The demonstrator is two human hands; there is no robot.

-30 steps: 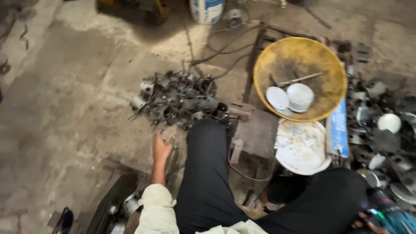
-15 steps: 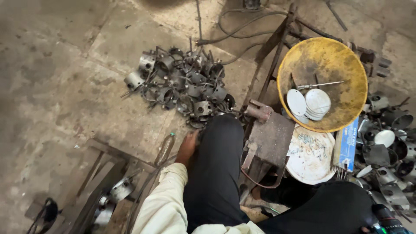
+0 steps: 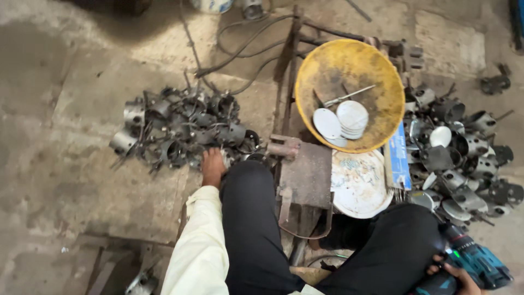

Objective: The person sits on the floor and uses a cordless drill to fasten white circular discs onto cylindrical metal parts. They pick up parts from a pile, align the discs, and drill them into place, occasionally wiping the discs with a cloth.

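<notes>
Metal fittings point(image 3: 180, 131) under left hand point(image 3: 212, 166); right hand point(image 3: 461, 276) grips teal drill point(image 3: 477, 262).

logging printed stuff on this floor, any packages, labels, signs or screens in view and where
Blue flat pack: long, narrow, blue with pale print, lying between the yellow bowl and the right pile of metal parts.
White tub: top edge, round, blue-marked, mostly cut off.
No signs or screens.

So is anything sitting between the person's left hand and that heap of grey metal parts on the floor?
Nothing visible does. The left hand is already at the near edge of the heap of metal parts, fingers among the closest pieces. The person's dark-trousered knee lies beside the hand, not across its path.
</notes>
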